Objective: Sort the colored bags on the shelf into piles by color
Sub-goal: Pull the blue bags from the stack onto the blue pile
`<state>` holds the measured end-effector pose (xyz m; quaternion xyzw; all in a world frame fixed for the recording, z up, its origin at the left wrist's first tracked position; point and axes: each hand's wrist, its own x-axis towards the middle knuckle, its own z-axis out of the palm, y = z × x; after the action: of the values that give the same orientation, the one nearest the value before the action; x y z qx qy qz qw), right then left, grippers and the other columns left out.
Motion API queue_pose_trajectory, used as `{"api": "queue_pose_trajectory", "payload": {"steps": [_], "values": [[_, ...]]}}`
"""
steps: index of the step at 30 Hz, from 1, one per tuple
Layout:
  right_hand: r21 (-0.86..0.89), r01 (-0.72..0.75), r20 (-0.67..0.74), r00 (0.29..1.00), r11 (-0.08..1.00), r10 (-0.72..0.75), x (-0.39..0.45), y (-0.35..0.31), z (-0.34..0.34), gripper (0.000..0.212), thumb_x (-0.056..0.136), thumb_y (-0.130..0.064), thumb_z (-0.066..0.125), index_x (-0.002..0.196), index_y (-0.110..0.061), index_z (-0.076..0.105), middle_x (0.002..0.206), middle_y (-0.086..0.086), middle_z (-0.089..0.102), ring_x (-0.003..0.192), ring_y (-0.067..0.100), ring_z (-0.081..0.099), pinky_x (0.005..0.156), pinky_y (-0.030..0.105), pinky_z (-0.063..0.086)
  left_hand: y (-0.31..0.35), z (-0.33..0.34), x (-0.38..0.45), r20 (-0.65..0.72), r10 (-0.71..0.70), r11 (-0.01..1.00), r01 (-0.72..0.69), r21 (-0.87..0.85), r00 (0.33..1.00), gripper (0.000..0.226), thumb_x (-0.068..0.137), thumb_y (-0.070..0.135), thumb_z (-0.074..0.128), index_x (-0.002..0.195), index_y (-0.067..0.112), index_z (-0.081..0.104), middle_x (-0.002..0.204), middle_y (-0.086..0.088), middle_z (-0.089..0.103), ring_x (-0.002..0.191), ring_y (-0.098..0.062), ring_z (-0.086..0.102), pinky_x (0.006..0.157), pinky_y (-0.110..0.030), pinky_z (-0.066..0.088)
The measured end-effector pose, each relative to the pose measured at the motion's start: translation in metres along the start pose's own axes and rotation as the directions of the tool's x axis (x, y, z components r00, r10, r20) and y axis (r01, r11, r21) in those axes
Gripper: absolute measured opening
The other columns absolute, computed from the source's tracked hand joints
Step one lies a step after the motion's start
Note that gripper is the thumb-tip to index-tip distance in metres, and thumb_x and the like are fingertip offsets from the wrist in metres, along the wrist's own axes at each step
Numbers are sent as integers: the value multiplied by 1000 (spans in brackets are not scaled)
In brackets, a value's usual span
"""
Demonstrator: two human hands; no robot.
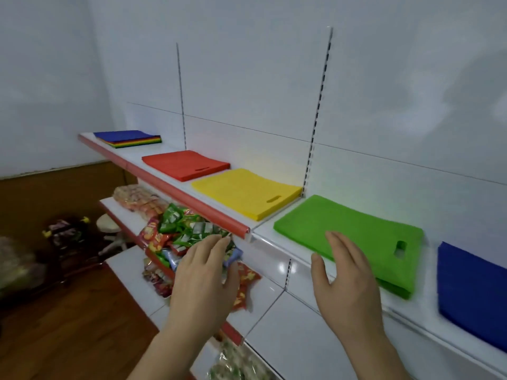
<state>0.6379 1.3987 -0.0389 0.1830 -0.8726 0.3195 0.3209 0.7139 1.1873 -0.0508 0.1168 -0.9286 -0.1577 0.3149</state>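
Flat colored bags lie along the white shelf [274, 242]. At the far left is a mixed stack [127, 138] with a blue bag on top and several colors showing at its edge. To its right lie a red pile [183, 163], a yellow pile [245, 192], a green pile [354, 231] and a blue pile [472, 292] at the right edge. My left hand [204, 281] hovers open in front of the shelf's edge, holding nothing. My right hand [347, 278] is open, its fingers straight over the green pile's near left corner.
A lower shelf [120, 212] on the left carries several snack packets in red and green wrappers [181, 226]. More packets sit on shelves below. The wooden floor [68, 325] and a white stool [109, 229] lie to the left. A white wall panel with slotted uprights backs the shelf.
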Motion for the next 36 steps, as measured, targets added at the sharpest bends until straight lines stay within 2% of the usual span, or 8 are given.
{"api": "queue_pose_trajectory", "payload": {"steps": [3,9,15,19,24,29,32,36], "values": [[9,3,51,999,1000,-3,4,-42,36,46,92,-27,60,134,-10,55,138,6,54,128,22,47,103,28,31,-52,-17,9,24,-56,998,55,33,998,51,96,40,52,143,24,44,146,9,41,137,-13,35,112,-35,35],[57,51,158,986,997,-59,19,-112,115,48,92,-31,59,137,-14,53,140,0,50,130,16,45,103,23,30,-135,-39,31,-13,-132,988,133,80,991,52,93,37,57,142,24,46,144,8,45,134,-16,40,108,-35,37],[111,127,179,973,986,-146,57,-165,207,48,93,-34,55,135,-11,55,138,3,53,128,18,47,103,30,37,-220,-41,71,-22,-227,965,228,132,974,53,94,43,54,144,29,42,146,11,42,137,-13,35,110,-32,33],[172,153,195,963,973,-186,91,-196,277,49,93,-33,56,136,-9,54,140,3,52,130,18,47,104,28,38,-270,-43,114,-74,-250,945,260,200,965,51,91,38,62,139,25,50,140,7,51,132,-16,44,106,-34,37],[239,152,239,948,959,-210,143,-243,353,52,95,-37,52,141,-13,48,144,1,47,134,15,41,105,25,34,-334,-47,173,-91,-297,921,310,236,951,51,94,39,56,142,29,44,144,10,46,136,-13,37,111,-30,27],[266,184,281,924,946,-258,181,-291,425,53,94,-39,49,140,-13,49,143,2,47,133,17,43,104,28,36,-399,-47,213,-117,-372,897,389,212,921,52,95,41,53,144,32,40,146,14,41,138,-9,32,110,-25,23],[272,227,323,894,935,-311,197,-321,466,56,95,-44,44,143,-16,44,145,-1,45,134,13,39,106,24,32,-442,-47,233,-130,-394,889,413,196,910,51,95,41,53,143,31,41,145,14,42,137,-9,33,111,-27,27],[280,232,327,889,932,-320,217,-362,523,54,94,-42,46,142,-16,47,143,0,47,133,15,42,105,28,35,-506,-45,265,-151,-399,893,421,162,905,50,94,39,56,141,30,44,143,13,46,136,-12,36,110,-30,31]]}}
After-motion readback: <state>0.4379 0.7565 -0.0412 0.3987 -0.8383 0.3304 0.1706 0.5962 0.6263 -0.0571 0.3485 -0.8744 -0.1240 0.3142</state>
